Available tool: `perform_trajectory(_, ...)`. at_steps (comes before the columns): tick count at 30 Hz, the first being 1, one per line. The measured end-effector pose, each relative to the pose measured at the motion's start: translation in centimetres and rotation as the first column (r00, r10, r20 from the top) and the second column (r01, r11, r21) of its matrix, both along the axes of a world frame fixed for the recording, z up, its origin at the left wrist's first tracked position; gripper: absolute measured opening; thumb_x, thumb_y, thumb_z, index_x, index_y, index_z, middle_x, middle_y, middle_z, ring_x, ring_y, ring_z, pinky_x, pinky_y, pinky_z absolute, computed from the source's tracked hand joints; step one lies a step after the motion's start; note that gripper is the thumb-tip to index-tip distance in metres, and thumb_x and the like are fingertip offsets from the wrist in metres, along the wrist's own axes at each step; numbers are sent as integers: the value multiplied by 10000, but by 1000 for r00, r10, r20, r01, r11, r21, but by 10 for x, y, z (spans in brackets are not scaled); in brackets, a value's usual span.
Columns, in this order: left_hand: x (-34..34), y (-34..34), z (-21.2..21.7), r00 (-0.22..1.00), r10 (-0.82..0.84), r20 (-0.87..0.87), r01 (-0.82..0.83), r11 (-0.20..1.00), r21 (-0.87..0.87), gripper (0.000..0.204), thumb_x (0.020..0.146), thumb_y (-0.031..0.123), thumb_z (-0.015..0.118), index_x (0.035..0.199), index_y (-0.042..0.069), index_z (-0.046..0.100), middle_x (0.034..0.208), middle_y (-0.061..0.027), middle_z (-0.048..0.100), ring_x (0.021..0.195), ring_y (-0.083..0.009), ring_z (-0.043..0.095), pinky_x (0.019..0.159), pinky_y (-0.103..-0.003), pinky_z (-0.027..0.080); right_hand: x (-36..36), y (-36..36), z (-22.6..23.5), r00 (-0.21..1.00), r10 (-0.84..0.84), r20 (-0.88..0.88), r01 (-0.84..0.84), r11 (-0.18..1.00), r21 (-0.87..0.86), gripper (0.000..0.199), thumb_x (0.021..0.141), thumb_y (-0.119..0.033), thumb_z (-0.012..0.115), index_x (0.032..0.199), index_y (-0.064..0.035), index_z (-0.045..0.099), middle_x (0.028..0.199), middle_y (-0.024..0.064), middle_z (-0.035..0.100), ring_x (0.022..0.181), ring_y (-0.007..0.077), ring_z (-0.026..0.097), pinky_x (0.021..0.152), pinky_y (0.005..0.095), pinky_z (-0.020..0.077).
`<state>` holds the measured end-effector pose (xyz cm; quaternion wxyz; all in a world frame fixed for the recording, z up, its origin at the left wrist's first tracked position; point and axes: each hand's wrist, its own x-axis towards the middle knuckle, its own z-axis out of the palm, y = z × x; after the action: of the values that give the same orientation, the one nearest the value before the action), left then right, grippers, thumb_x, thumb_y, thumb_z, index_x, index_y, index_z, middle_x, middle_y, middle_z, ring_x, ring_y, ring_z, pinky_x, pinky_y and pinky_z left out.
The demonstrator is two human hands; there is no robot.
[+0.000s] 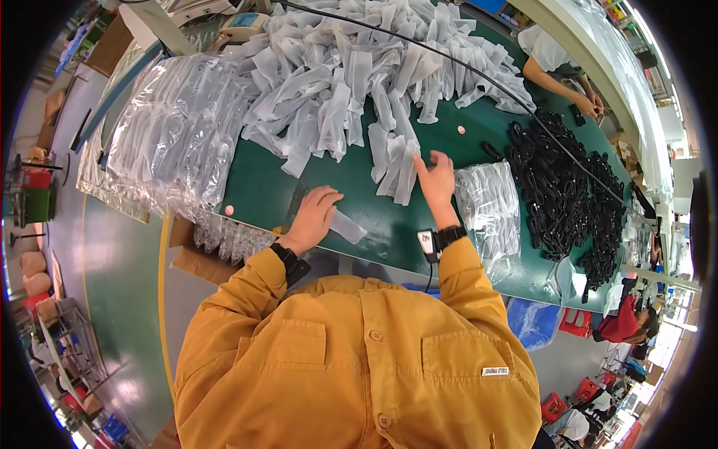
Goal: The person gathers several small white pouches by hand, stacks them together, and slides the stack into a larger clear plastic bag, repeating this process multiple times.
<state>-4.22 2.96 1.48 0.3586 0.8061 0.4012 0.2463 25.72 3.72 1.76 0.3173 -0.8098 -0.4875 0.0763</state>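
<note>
On the green table's near edge, my left hand point(314, 215) lies over one end of a frosted plastic sleeve point(348, 227), its fingers stretched out and loosely together. To the right, my right hand point(437, 182) has thumb and fingers apart. Its thumb is beside the edge of a few frosted sleeves point(396, 168) that stick out from the pile; whether it touches them I cannot tell. Beyond both hands spreads a large heap of frosted sleeves point(336, 90), some with something dark inside. Dark bands are on both wrists, and a white tag-like device hangs by the right one.
Clear-bagged bundles point(176, 135) are stacked at the left, another bundle point(488, 213) right of my right hand. Coiled black cables point(557, 194) fill the right side. A black cord point(449, 61) crosses overhead. At far right a co-worker's hands point(589, 103) handle something small. An open carton point(198, 251) stands below the table's left edge.
</note>
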Motion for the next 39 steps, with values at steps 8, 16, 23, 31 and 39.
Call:
perform_trajectory(8,-12,-13,1,921,-170,-349,269,928,258,417,798,91,673,1204,100,578,1260,-109,494,1258,-307,431,1131,-540,246,-9,-20,36,759,506,411,-573,818,52,257,790,-121,637,1042,-73,613,1133,107,579,1057,303,566,882,404,458)
perform_trajectory(16,-2,-14,-7,912,-225,-342,305,931,200,388,723,122,738,1072,68,579,1033,-97,506,1082,-301,491,1049,-478,351,12,-34,18,506,727,465,-776,619,-124,175,749,-25,613,913,-85,615,1115,74,594,1094,284,532,925,409,414)
perform_trajectory(23,6,-18,0,922,-248,-298,320,920,225,353,711,133,747,995,52,553,1016,-99,507,1012,-305,499,897,-426,410,13,-33,98,903,423,-82,-371,860,351,30,868,-35,579,875,-62,590,907,61,649,902,223,615,801,351,492)
perform_trajectory(31,14,-26,-12,894,-316,-319,374,916,142,359,748,136,725,1042,40,544,1028,-114,512,1011,-314,494,881,-411,406,-3,-25,64,669,92,-737,-202,978,-61,150,940,-143,541,920,-9,606,830,65,656,793,131,632,716,266,507)
perform_trajectory(39,15,-34,-18,896,-395,-200,421,901,102,297,806,111,668,1068,40,547,1024,-129,508,1009,-327,498,887,-424,407,-19,-42,1,841,224,-492,-193,975,113,307,888,-293,657,973,2,644,851,99,665,821,209,662,728,356,519)
